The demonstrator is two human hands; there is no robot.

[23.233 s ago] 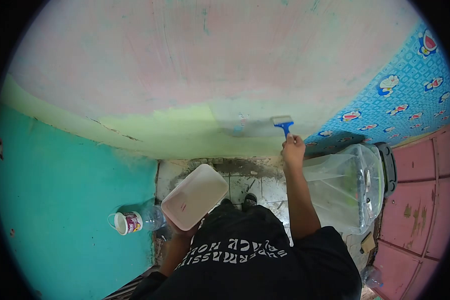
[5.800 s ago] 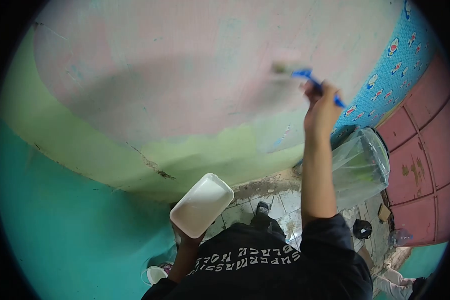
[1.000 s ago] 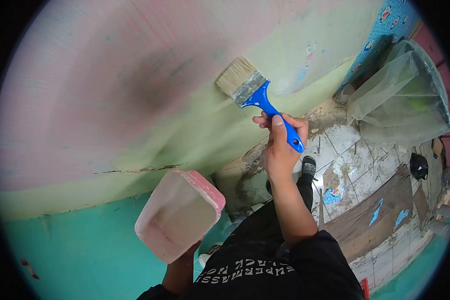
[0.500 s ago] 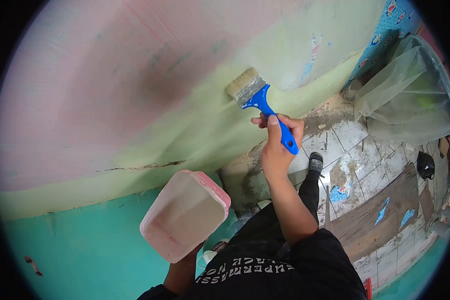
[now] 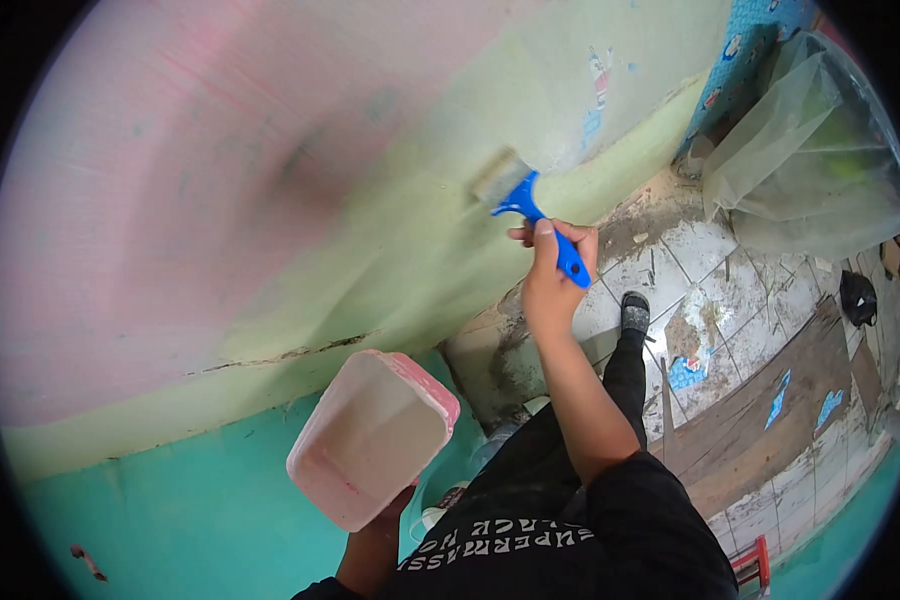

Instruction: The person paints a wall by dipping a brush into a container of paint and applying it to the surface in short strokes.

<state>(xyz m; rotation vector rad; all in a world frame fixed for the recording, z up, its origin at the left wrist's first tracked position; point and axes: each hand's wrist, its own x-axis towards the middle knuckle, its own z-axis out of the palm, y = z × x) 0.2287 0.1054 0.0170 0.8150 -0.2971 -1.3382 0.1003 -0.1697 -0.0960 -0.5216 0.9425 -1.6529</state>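
Observation:
My right hand [image 5: 560, 262] grips the blue handle of a wide paintbrush [image 5: 517, 197], thumb laid along it. The pale bristles point up and left, right at the wall [image 5: 390, 215], which is patchy pink, pale yellow and white above a green lower band. Down at the left, my left hand [image 5: 391, 505] holds a pink plastic tub [image 5: 432, 390] from underneath, its fingers mostly hidden behind it. Whitish residue coats the inside of the tub, which is tilted with its mouth facing me.
A dirty tiled floor [image 5: 690, 250] with debris and a brown board [image 5: 760, 420] lies to the right. Clear plastic sheeting [image 5: 810, 160] covers something at the far right, near a black bag [image 5: 857, 298]. A long crack [image 5: 290, 354] runs above the green band.
The paintbrush has shifted slightly right and down against the wall, its bristles now blurred. The tub stays nearly where it was, and the whole view has turned a little.

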